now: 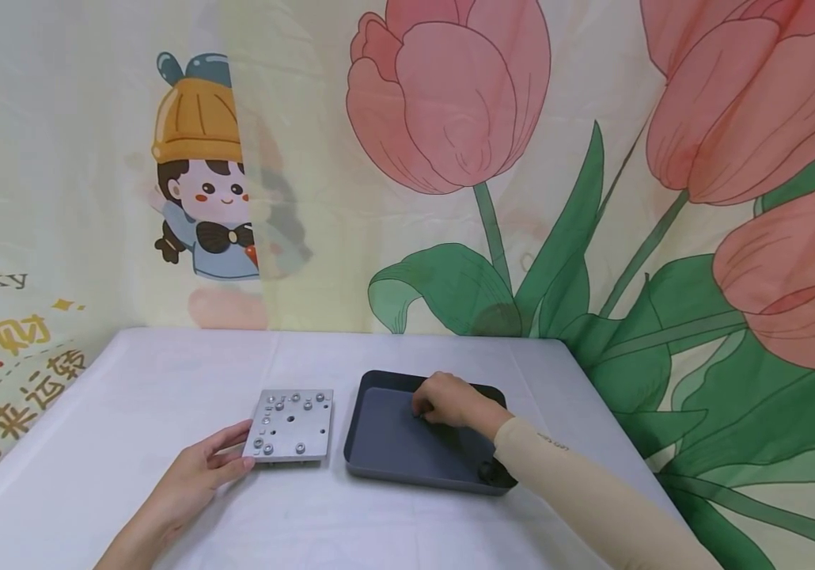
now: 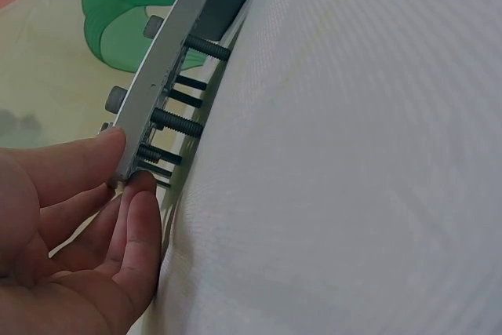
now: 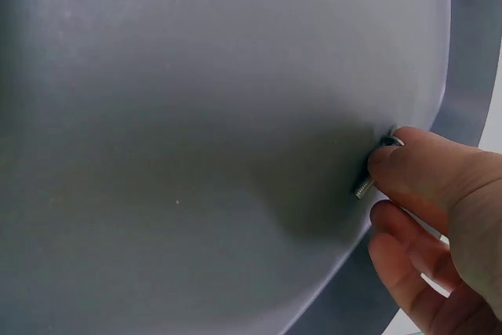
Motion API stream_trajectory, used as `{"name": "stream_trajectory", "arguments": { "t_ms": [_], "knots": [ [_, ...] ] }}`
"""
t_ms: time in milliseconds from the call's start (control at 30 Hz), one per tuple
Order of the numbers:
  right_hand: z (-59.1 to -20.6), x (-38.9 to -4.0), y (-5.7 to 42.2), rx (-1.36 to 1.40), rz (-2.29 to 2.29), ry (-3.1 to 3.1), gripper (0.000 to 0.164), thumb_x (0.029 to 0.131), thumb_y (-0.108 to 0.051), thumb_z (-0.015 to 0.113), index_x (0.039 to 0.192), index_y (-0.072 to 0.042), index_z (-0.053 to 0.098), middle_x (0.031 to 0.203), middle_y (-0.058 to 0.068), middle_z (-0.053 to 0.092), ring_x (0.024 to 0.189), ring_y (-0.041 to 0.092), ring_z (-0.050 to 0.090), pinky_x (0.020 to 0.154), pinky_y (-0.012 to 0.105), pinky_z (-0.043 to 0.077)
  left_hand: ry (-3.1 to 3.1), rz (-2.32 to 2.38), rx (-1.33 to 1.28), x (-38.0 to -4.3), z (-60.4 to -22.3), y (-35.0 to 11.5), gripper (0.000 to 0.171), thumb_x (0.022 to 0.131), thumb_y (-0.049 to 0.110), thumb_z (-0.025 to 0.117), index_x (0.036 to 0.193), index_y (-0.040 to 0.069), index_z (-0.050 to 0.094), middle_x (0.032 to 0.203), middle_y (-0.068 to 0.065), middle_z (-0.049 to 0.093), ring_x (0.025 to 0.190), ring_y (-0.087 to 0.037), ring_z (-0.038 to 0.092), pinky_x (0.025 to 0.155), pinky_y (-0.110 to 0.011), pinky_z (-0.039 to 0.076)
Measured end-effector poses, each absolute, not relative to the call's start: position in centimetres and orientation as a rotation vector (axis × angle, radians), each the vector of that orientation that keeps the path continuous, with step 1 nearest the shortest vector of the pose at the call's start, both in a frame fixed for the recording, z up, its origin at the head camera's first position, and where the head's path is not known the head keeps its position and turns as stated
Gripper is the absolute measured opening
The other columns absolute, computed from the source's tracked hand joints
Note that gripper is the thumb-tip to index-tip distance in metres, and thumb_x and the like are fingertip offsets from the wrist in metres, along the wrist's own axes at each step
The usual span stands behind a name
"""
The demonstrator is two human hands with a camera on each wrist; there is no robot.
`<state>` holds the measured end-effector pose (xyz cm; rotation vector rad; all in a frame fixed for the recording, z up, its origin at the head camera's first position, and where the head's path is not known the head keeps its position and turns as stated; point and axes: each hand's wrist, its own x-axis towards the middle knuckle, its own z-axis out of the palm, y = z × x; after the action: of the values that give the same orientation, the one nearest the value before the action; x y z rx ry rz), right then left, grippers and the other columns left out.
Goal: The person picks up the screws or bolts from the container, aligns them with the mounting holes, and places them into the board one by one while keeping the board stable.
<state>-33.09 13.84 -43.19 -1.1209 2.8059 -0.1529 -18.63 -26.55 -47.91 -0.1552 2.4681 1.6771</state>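
Observation:
A square silver metal plate (image 1: 292, 435) with several socket-head screws set in its top is on the table's left half. My left hand (image 1: 197, 475) pinches its near left corner, thumb above and fingers beneath. In the left wrist view, threaded screw shanks (image 2: 179, 123) stick out under the plate (image 2: 157, 72). Over at the dark grey tray (image 1: 382, 431), my right hand (image 1: 450, 400) reaches down to the floor. Its thumb and fingers pinch a small screw (image 3: 364, 187), whose threaded end shows in the right wrist view; the rest is mostly covered by the fingers.
Inside the tray's near right corner lies a small black object (image 1: 489, 473), partly behind the right sleeve (image 1: 564, 475). A white cloth covers the table (image 1: 293, 522). A printed curtain (image 1: 322, 237) with tulips hangs behind the table's far edge.

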Motion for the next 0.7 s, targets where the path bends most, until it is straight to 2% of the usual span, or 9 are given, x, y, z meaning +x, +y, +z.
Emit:
{"name": "stream_trajectory", "arguments": {
  "t_ms": [67, 200, 467, 700],
  "knots": [
    [-43.1, -33.0, 13.9, -1.117, -0.183, 2.801, 0.014, 0.095, -0.005, 0.078, 0.105, -0.014, 0.083, 0.094, -0.002, 0.077, 0.081, 0.006, 0.065, 0.076, 0.026, 0.056, 2.460, 1.679, -0.167, -18.6, -48.0, -26.6, 0.081, 0.097, 0.027, 0.080, 0.165, 0.014, 0.039, 0.163, -0.019, 0.047, 0.133, -0.025, 0.063, 0.102, -0.047, 0.051],
    [-42.7, -32.7, 13.8, -1.118, -0.290, 2.811, 0.015, 0.096, -0.004, 0.077, 0.106, -0.011, 0.084, 0.097, 0.002, 0.079, 0.083, 0.007, 0.067, 0.077, 0.026, 0.056, 2.469, 1.679, -0.153, -18.6, -48.1, -26.6, 0.080, 0.098, 0.028, 0.080, 0.165, 0.015, 0.039, 0.163, -0.018, 0.048, 0.132, -0.024, 0.063, 0.099, -0.043, 0.051],
    [-41.8, -32.4, 13.0, -1.101, -0.611, 2.831, 0.010, 0.096, -0.006, 0.078, 0.103, -0.011, 0.083, 0.091, -0.005, 0.077, 0.079, 0.005, 0.065, 0.074, 0.026, 0.055, 2.464, 1.693, -0.145, -18.4, -48.0, -26.6, 0.080, 0.097, 0.027, 0.080, 0.165, 0.014, 0.040, 0.160, -0.016, 0.052, 0.131, -0.021, 0.063, 0.095, -0.032, 0.052],
    [-41.6, -32.4, 11.5, -1.037, -0.871, 2.810, 0.010, 0.095, -0.008, 0.079, 0.105, -0.010, 0.081, 0.089, -0.008, 0.077, 0.078, 0.003, 0.066, 0.074, 0.024, 0.054, 2.448, 1.699, -0.170, -18.6, -48.2, -26.7, 0.081, 0.097, 0.028, 0.080, 0.166, 0.016, 0.039, 0.157, -0.016, 0.055, 0.132, -0.022, 0.063, 0.097, -0.039, 0.051]
  ]
}}
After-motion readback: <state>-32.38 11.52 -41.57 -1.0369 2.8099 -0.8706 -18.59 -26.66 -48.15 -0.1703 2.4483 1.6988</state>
